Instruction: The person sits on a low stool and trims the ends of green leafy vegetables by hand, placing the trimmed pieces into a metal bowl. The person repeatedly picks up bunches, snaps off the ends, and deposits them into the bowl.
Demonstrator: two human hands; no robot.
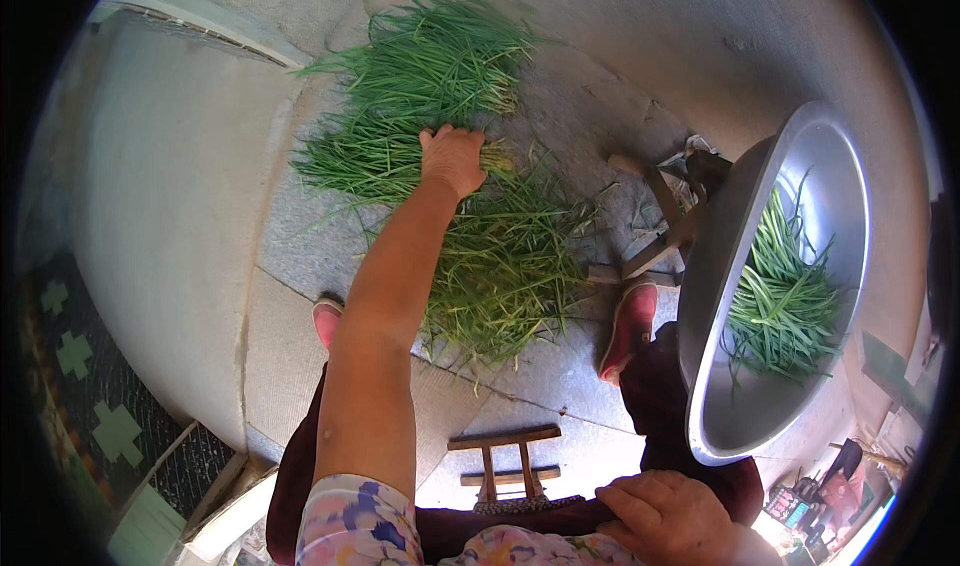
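My left hand reaches forward and lies over the pale stem ends of a bunch of chive-like greens on the floor. Its fingers curl down onto the stems; the fingertips are hidden, so a firm grip cannot be made out. Just beyond it lies a larger sheaf of the same greens, stem ends to the right. Nearer to me spreads a loose, tangled heap of leaves and trimmings, partly yellowish. My right hand rests by my right thigh, its palm side hidden and no object visible in it.
At my right a tilted metal basin holds some greens; beside it is a wooden stand. A small wooden stool shows beneath me. Pink shoes flank the heap. A pale wall or panel borders the left.
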